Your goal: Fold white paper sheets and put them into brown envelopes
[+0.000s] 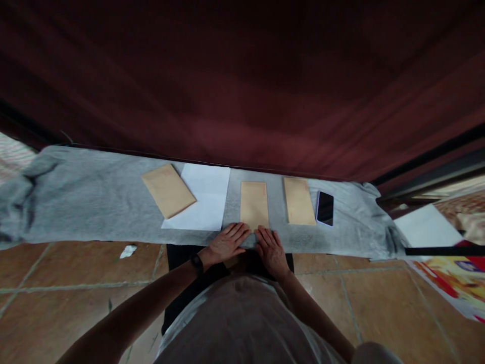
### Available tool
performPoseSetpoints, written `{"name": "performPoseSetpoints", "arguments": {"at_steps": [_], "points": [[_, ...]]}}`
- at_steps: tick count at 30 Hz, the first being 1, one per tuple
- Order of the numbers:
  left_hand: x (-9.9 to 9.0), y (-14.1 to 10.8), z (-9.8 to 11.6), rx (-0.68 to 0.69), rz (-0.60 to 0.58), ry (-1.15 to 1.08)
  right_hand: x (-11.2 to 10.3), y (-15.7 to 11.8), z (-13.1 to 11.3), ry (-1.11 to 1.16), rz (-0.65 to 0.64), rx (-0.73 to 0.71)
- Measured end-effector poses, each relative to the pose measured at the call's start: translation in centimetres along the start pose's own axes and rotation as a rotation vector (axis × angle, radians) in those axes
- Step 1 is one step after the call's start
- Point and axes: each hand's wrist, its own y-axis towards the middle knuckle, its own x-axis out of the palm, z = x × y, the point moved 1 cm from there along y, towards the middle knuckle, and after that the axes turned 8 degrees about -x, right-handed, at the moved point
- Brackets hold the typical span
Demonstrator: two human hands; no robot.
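Grey cloth (98,197) covers a long, narrow surface in front of a dark red fabric backdrop (235,91). On it, near the person's body, the middle envelope (254,202) lies flat, tan, with its far end square to the backdrop and a faint reddish print at its far right corner. Both hands touch its near end, palms down. The left hand (227,243) has its fingers stretched out and close together, the thumb apart; it wears a dark wristband (197,264). The right hand (272,250) lies with its fingers extended and slightly spread. Neither hand shows a pinch.

To the right lies another tan envelope (299,201), slightly tilted, and just beside it a phone (325,208) with a dark screen. To the left, a 3rd tan envelope (168,191) lies at an angle, partly over white paper (207,198). Below is a brown tiled floor (87,273) with 1 crumpled white scrap (128,251); at far right are a white panel (428,227) and a red and yellow printed item (458,283).
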Motion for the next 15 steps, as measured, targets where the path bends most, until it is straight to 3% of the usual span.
{"name": "performPoseSetpoints", "arguments": {"at_steps": [9,15], "points": [[0.5,-0.2,-0.1,-0.006,0.051,0.009,-0.1,-1.6,1.9,0.001,0.03,0.003],[0.7,0.3,0.8,0.011,0.089,0.009,-0.3,-1.0,1.8,0.012,0.044,0.003]]}}
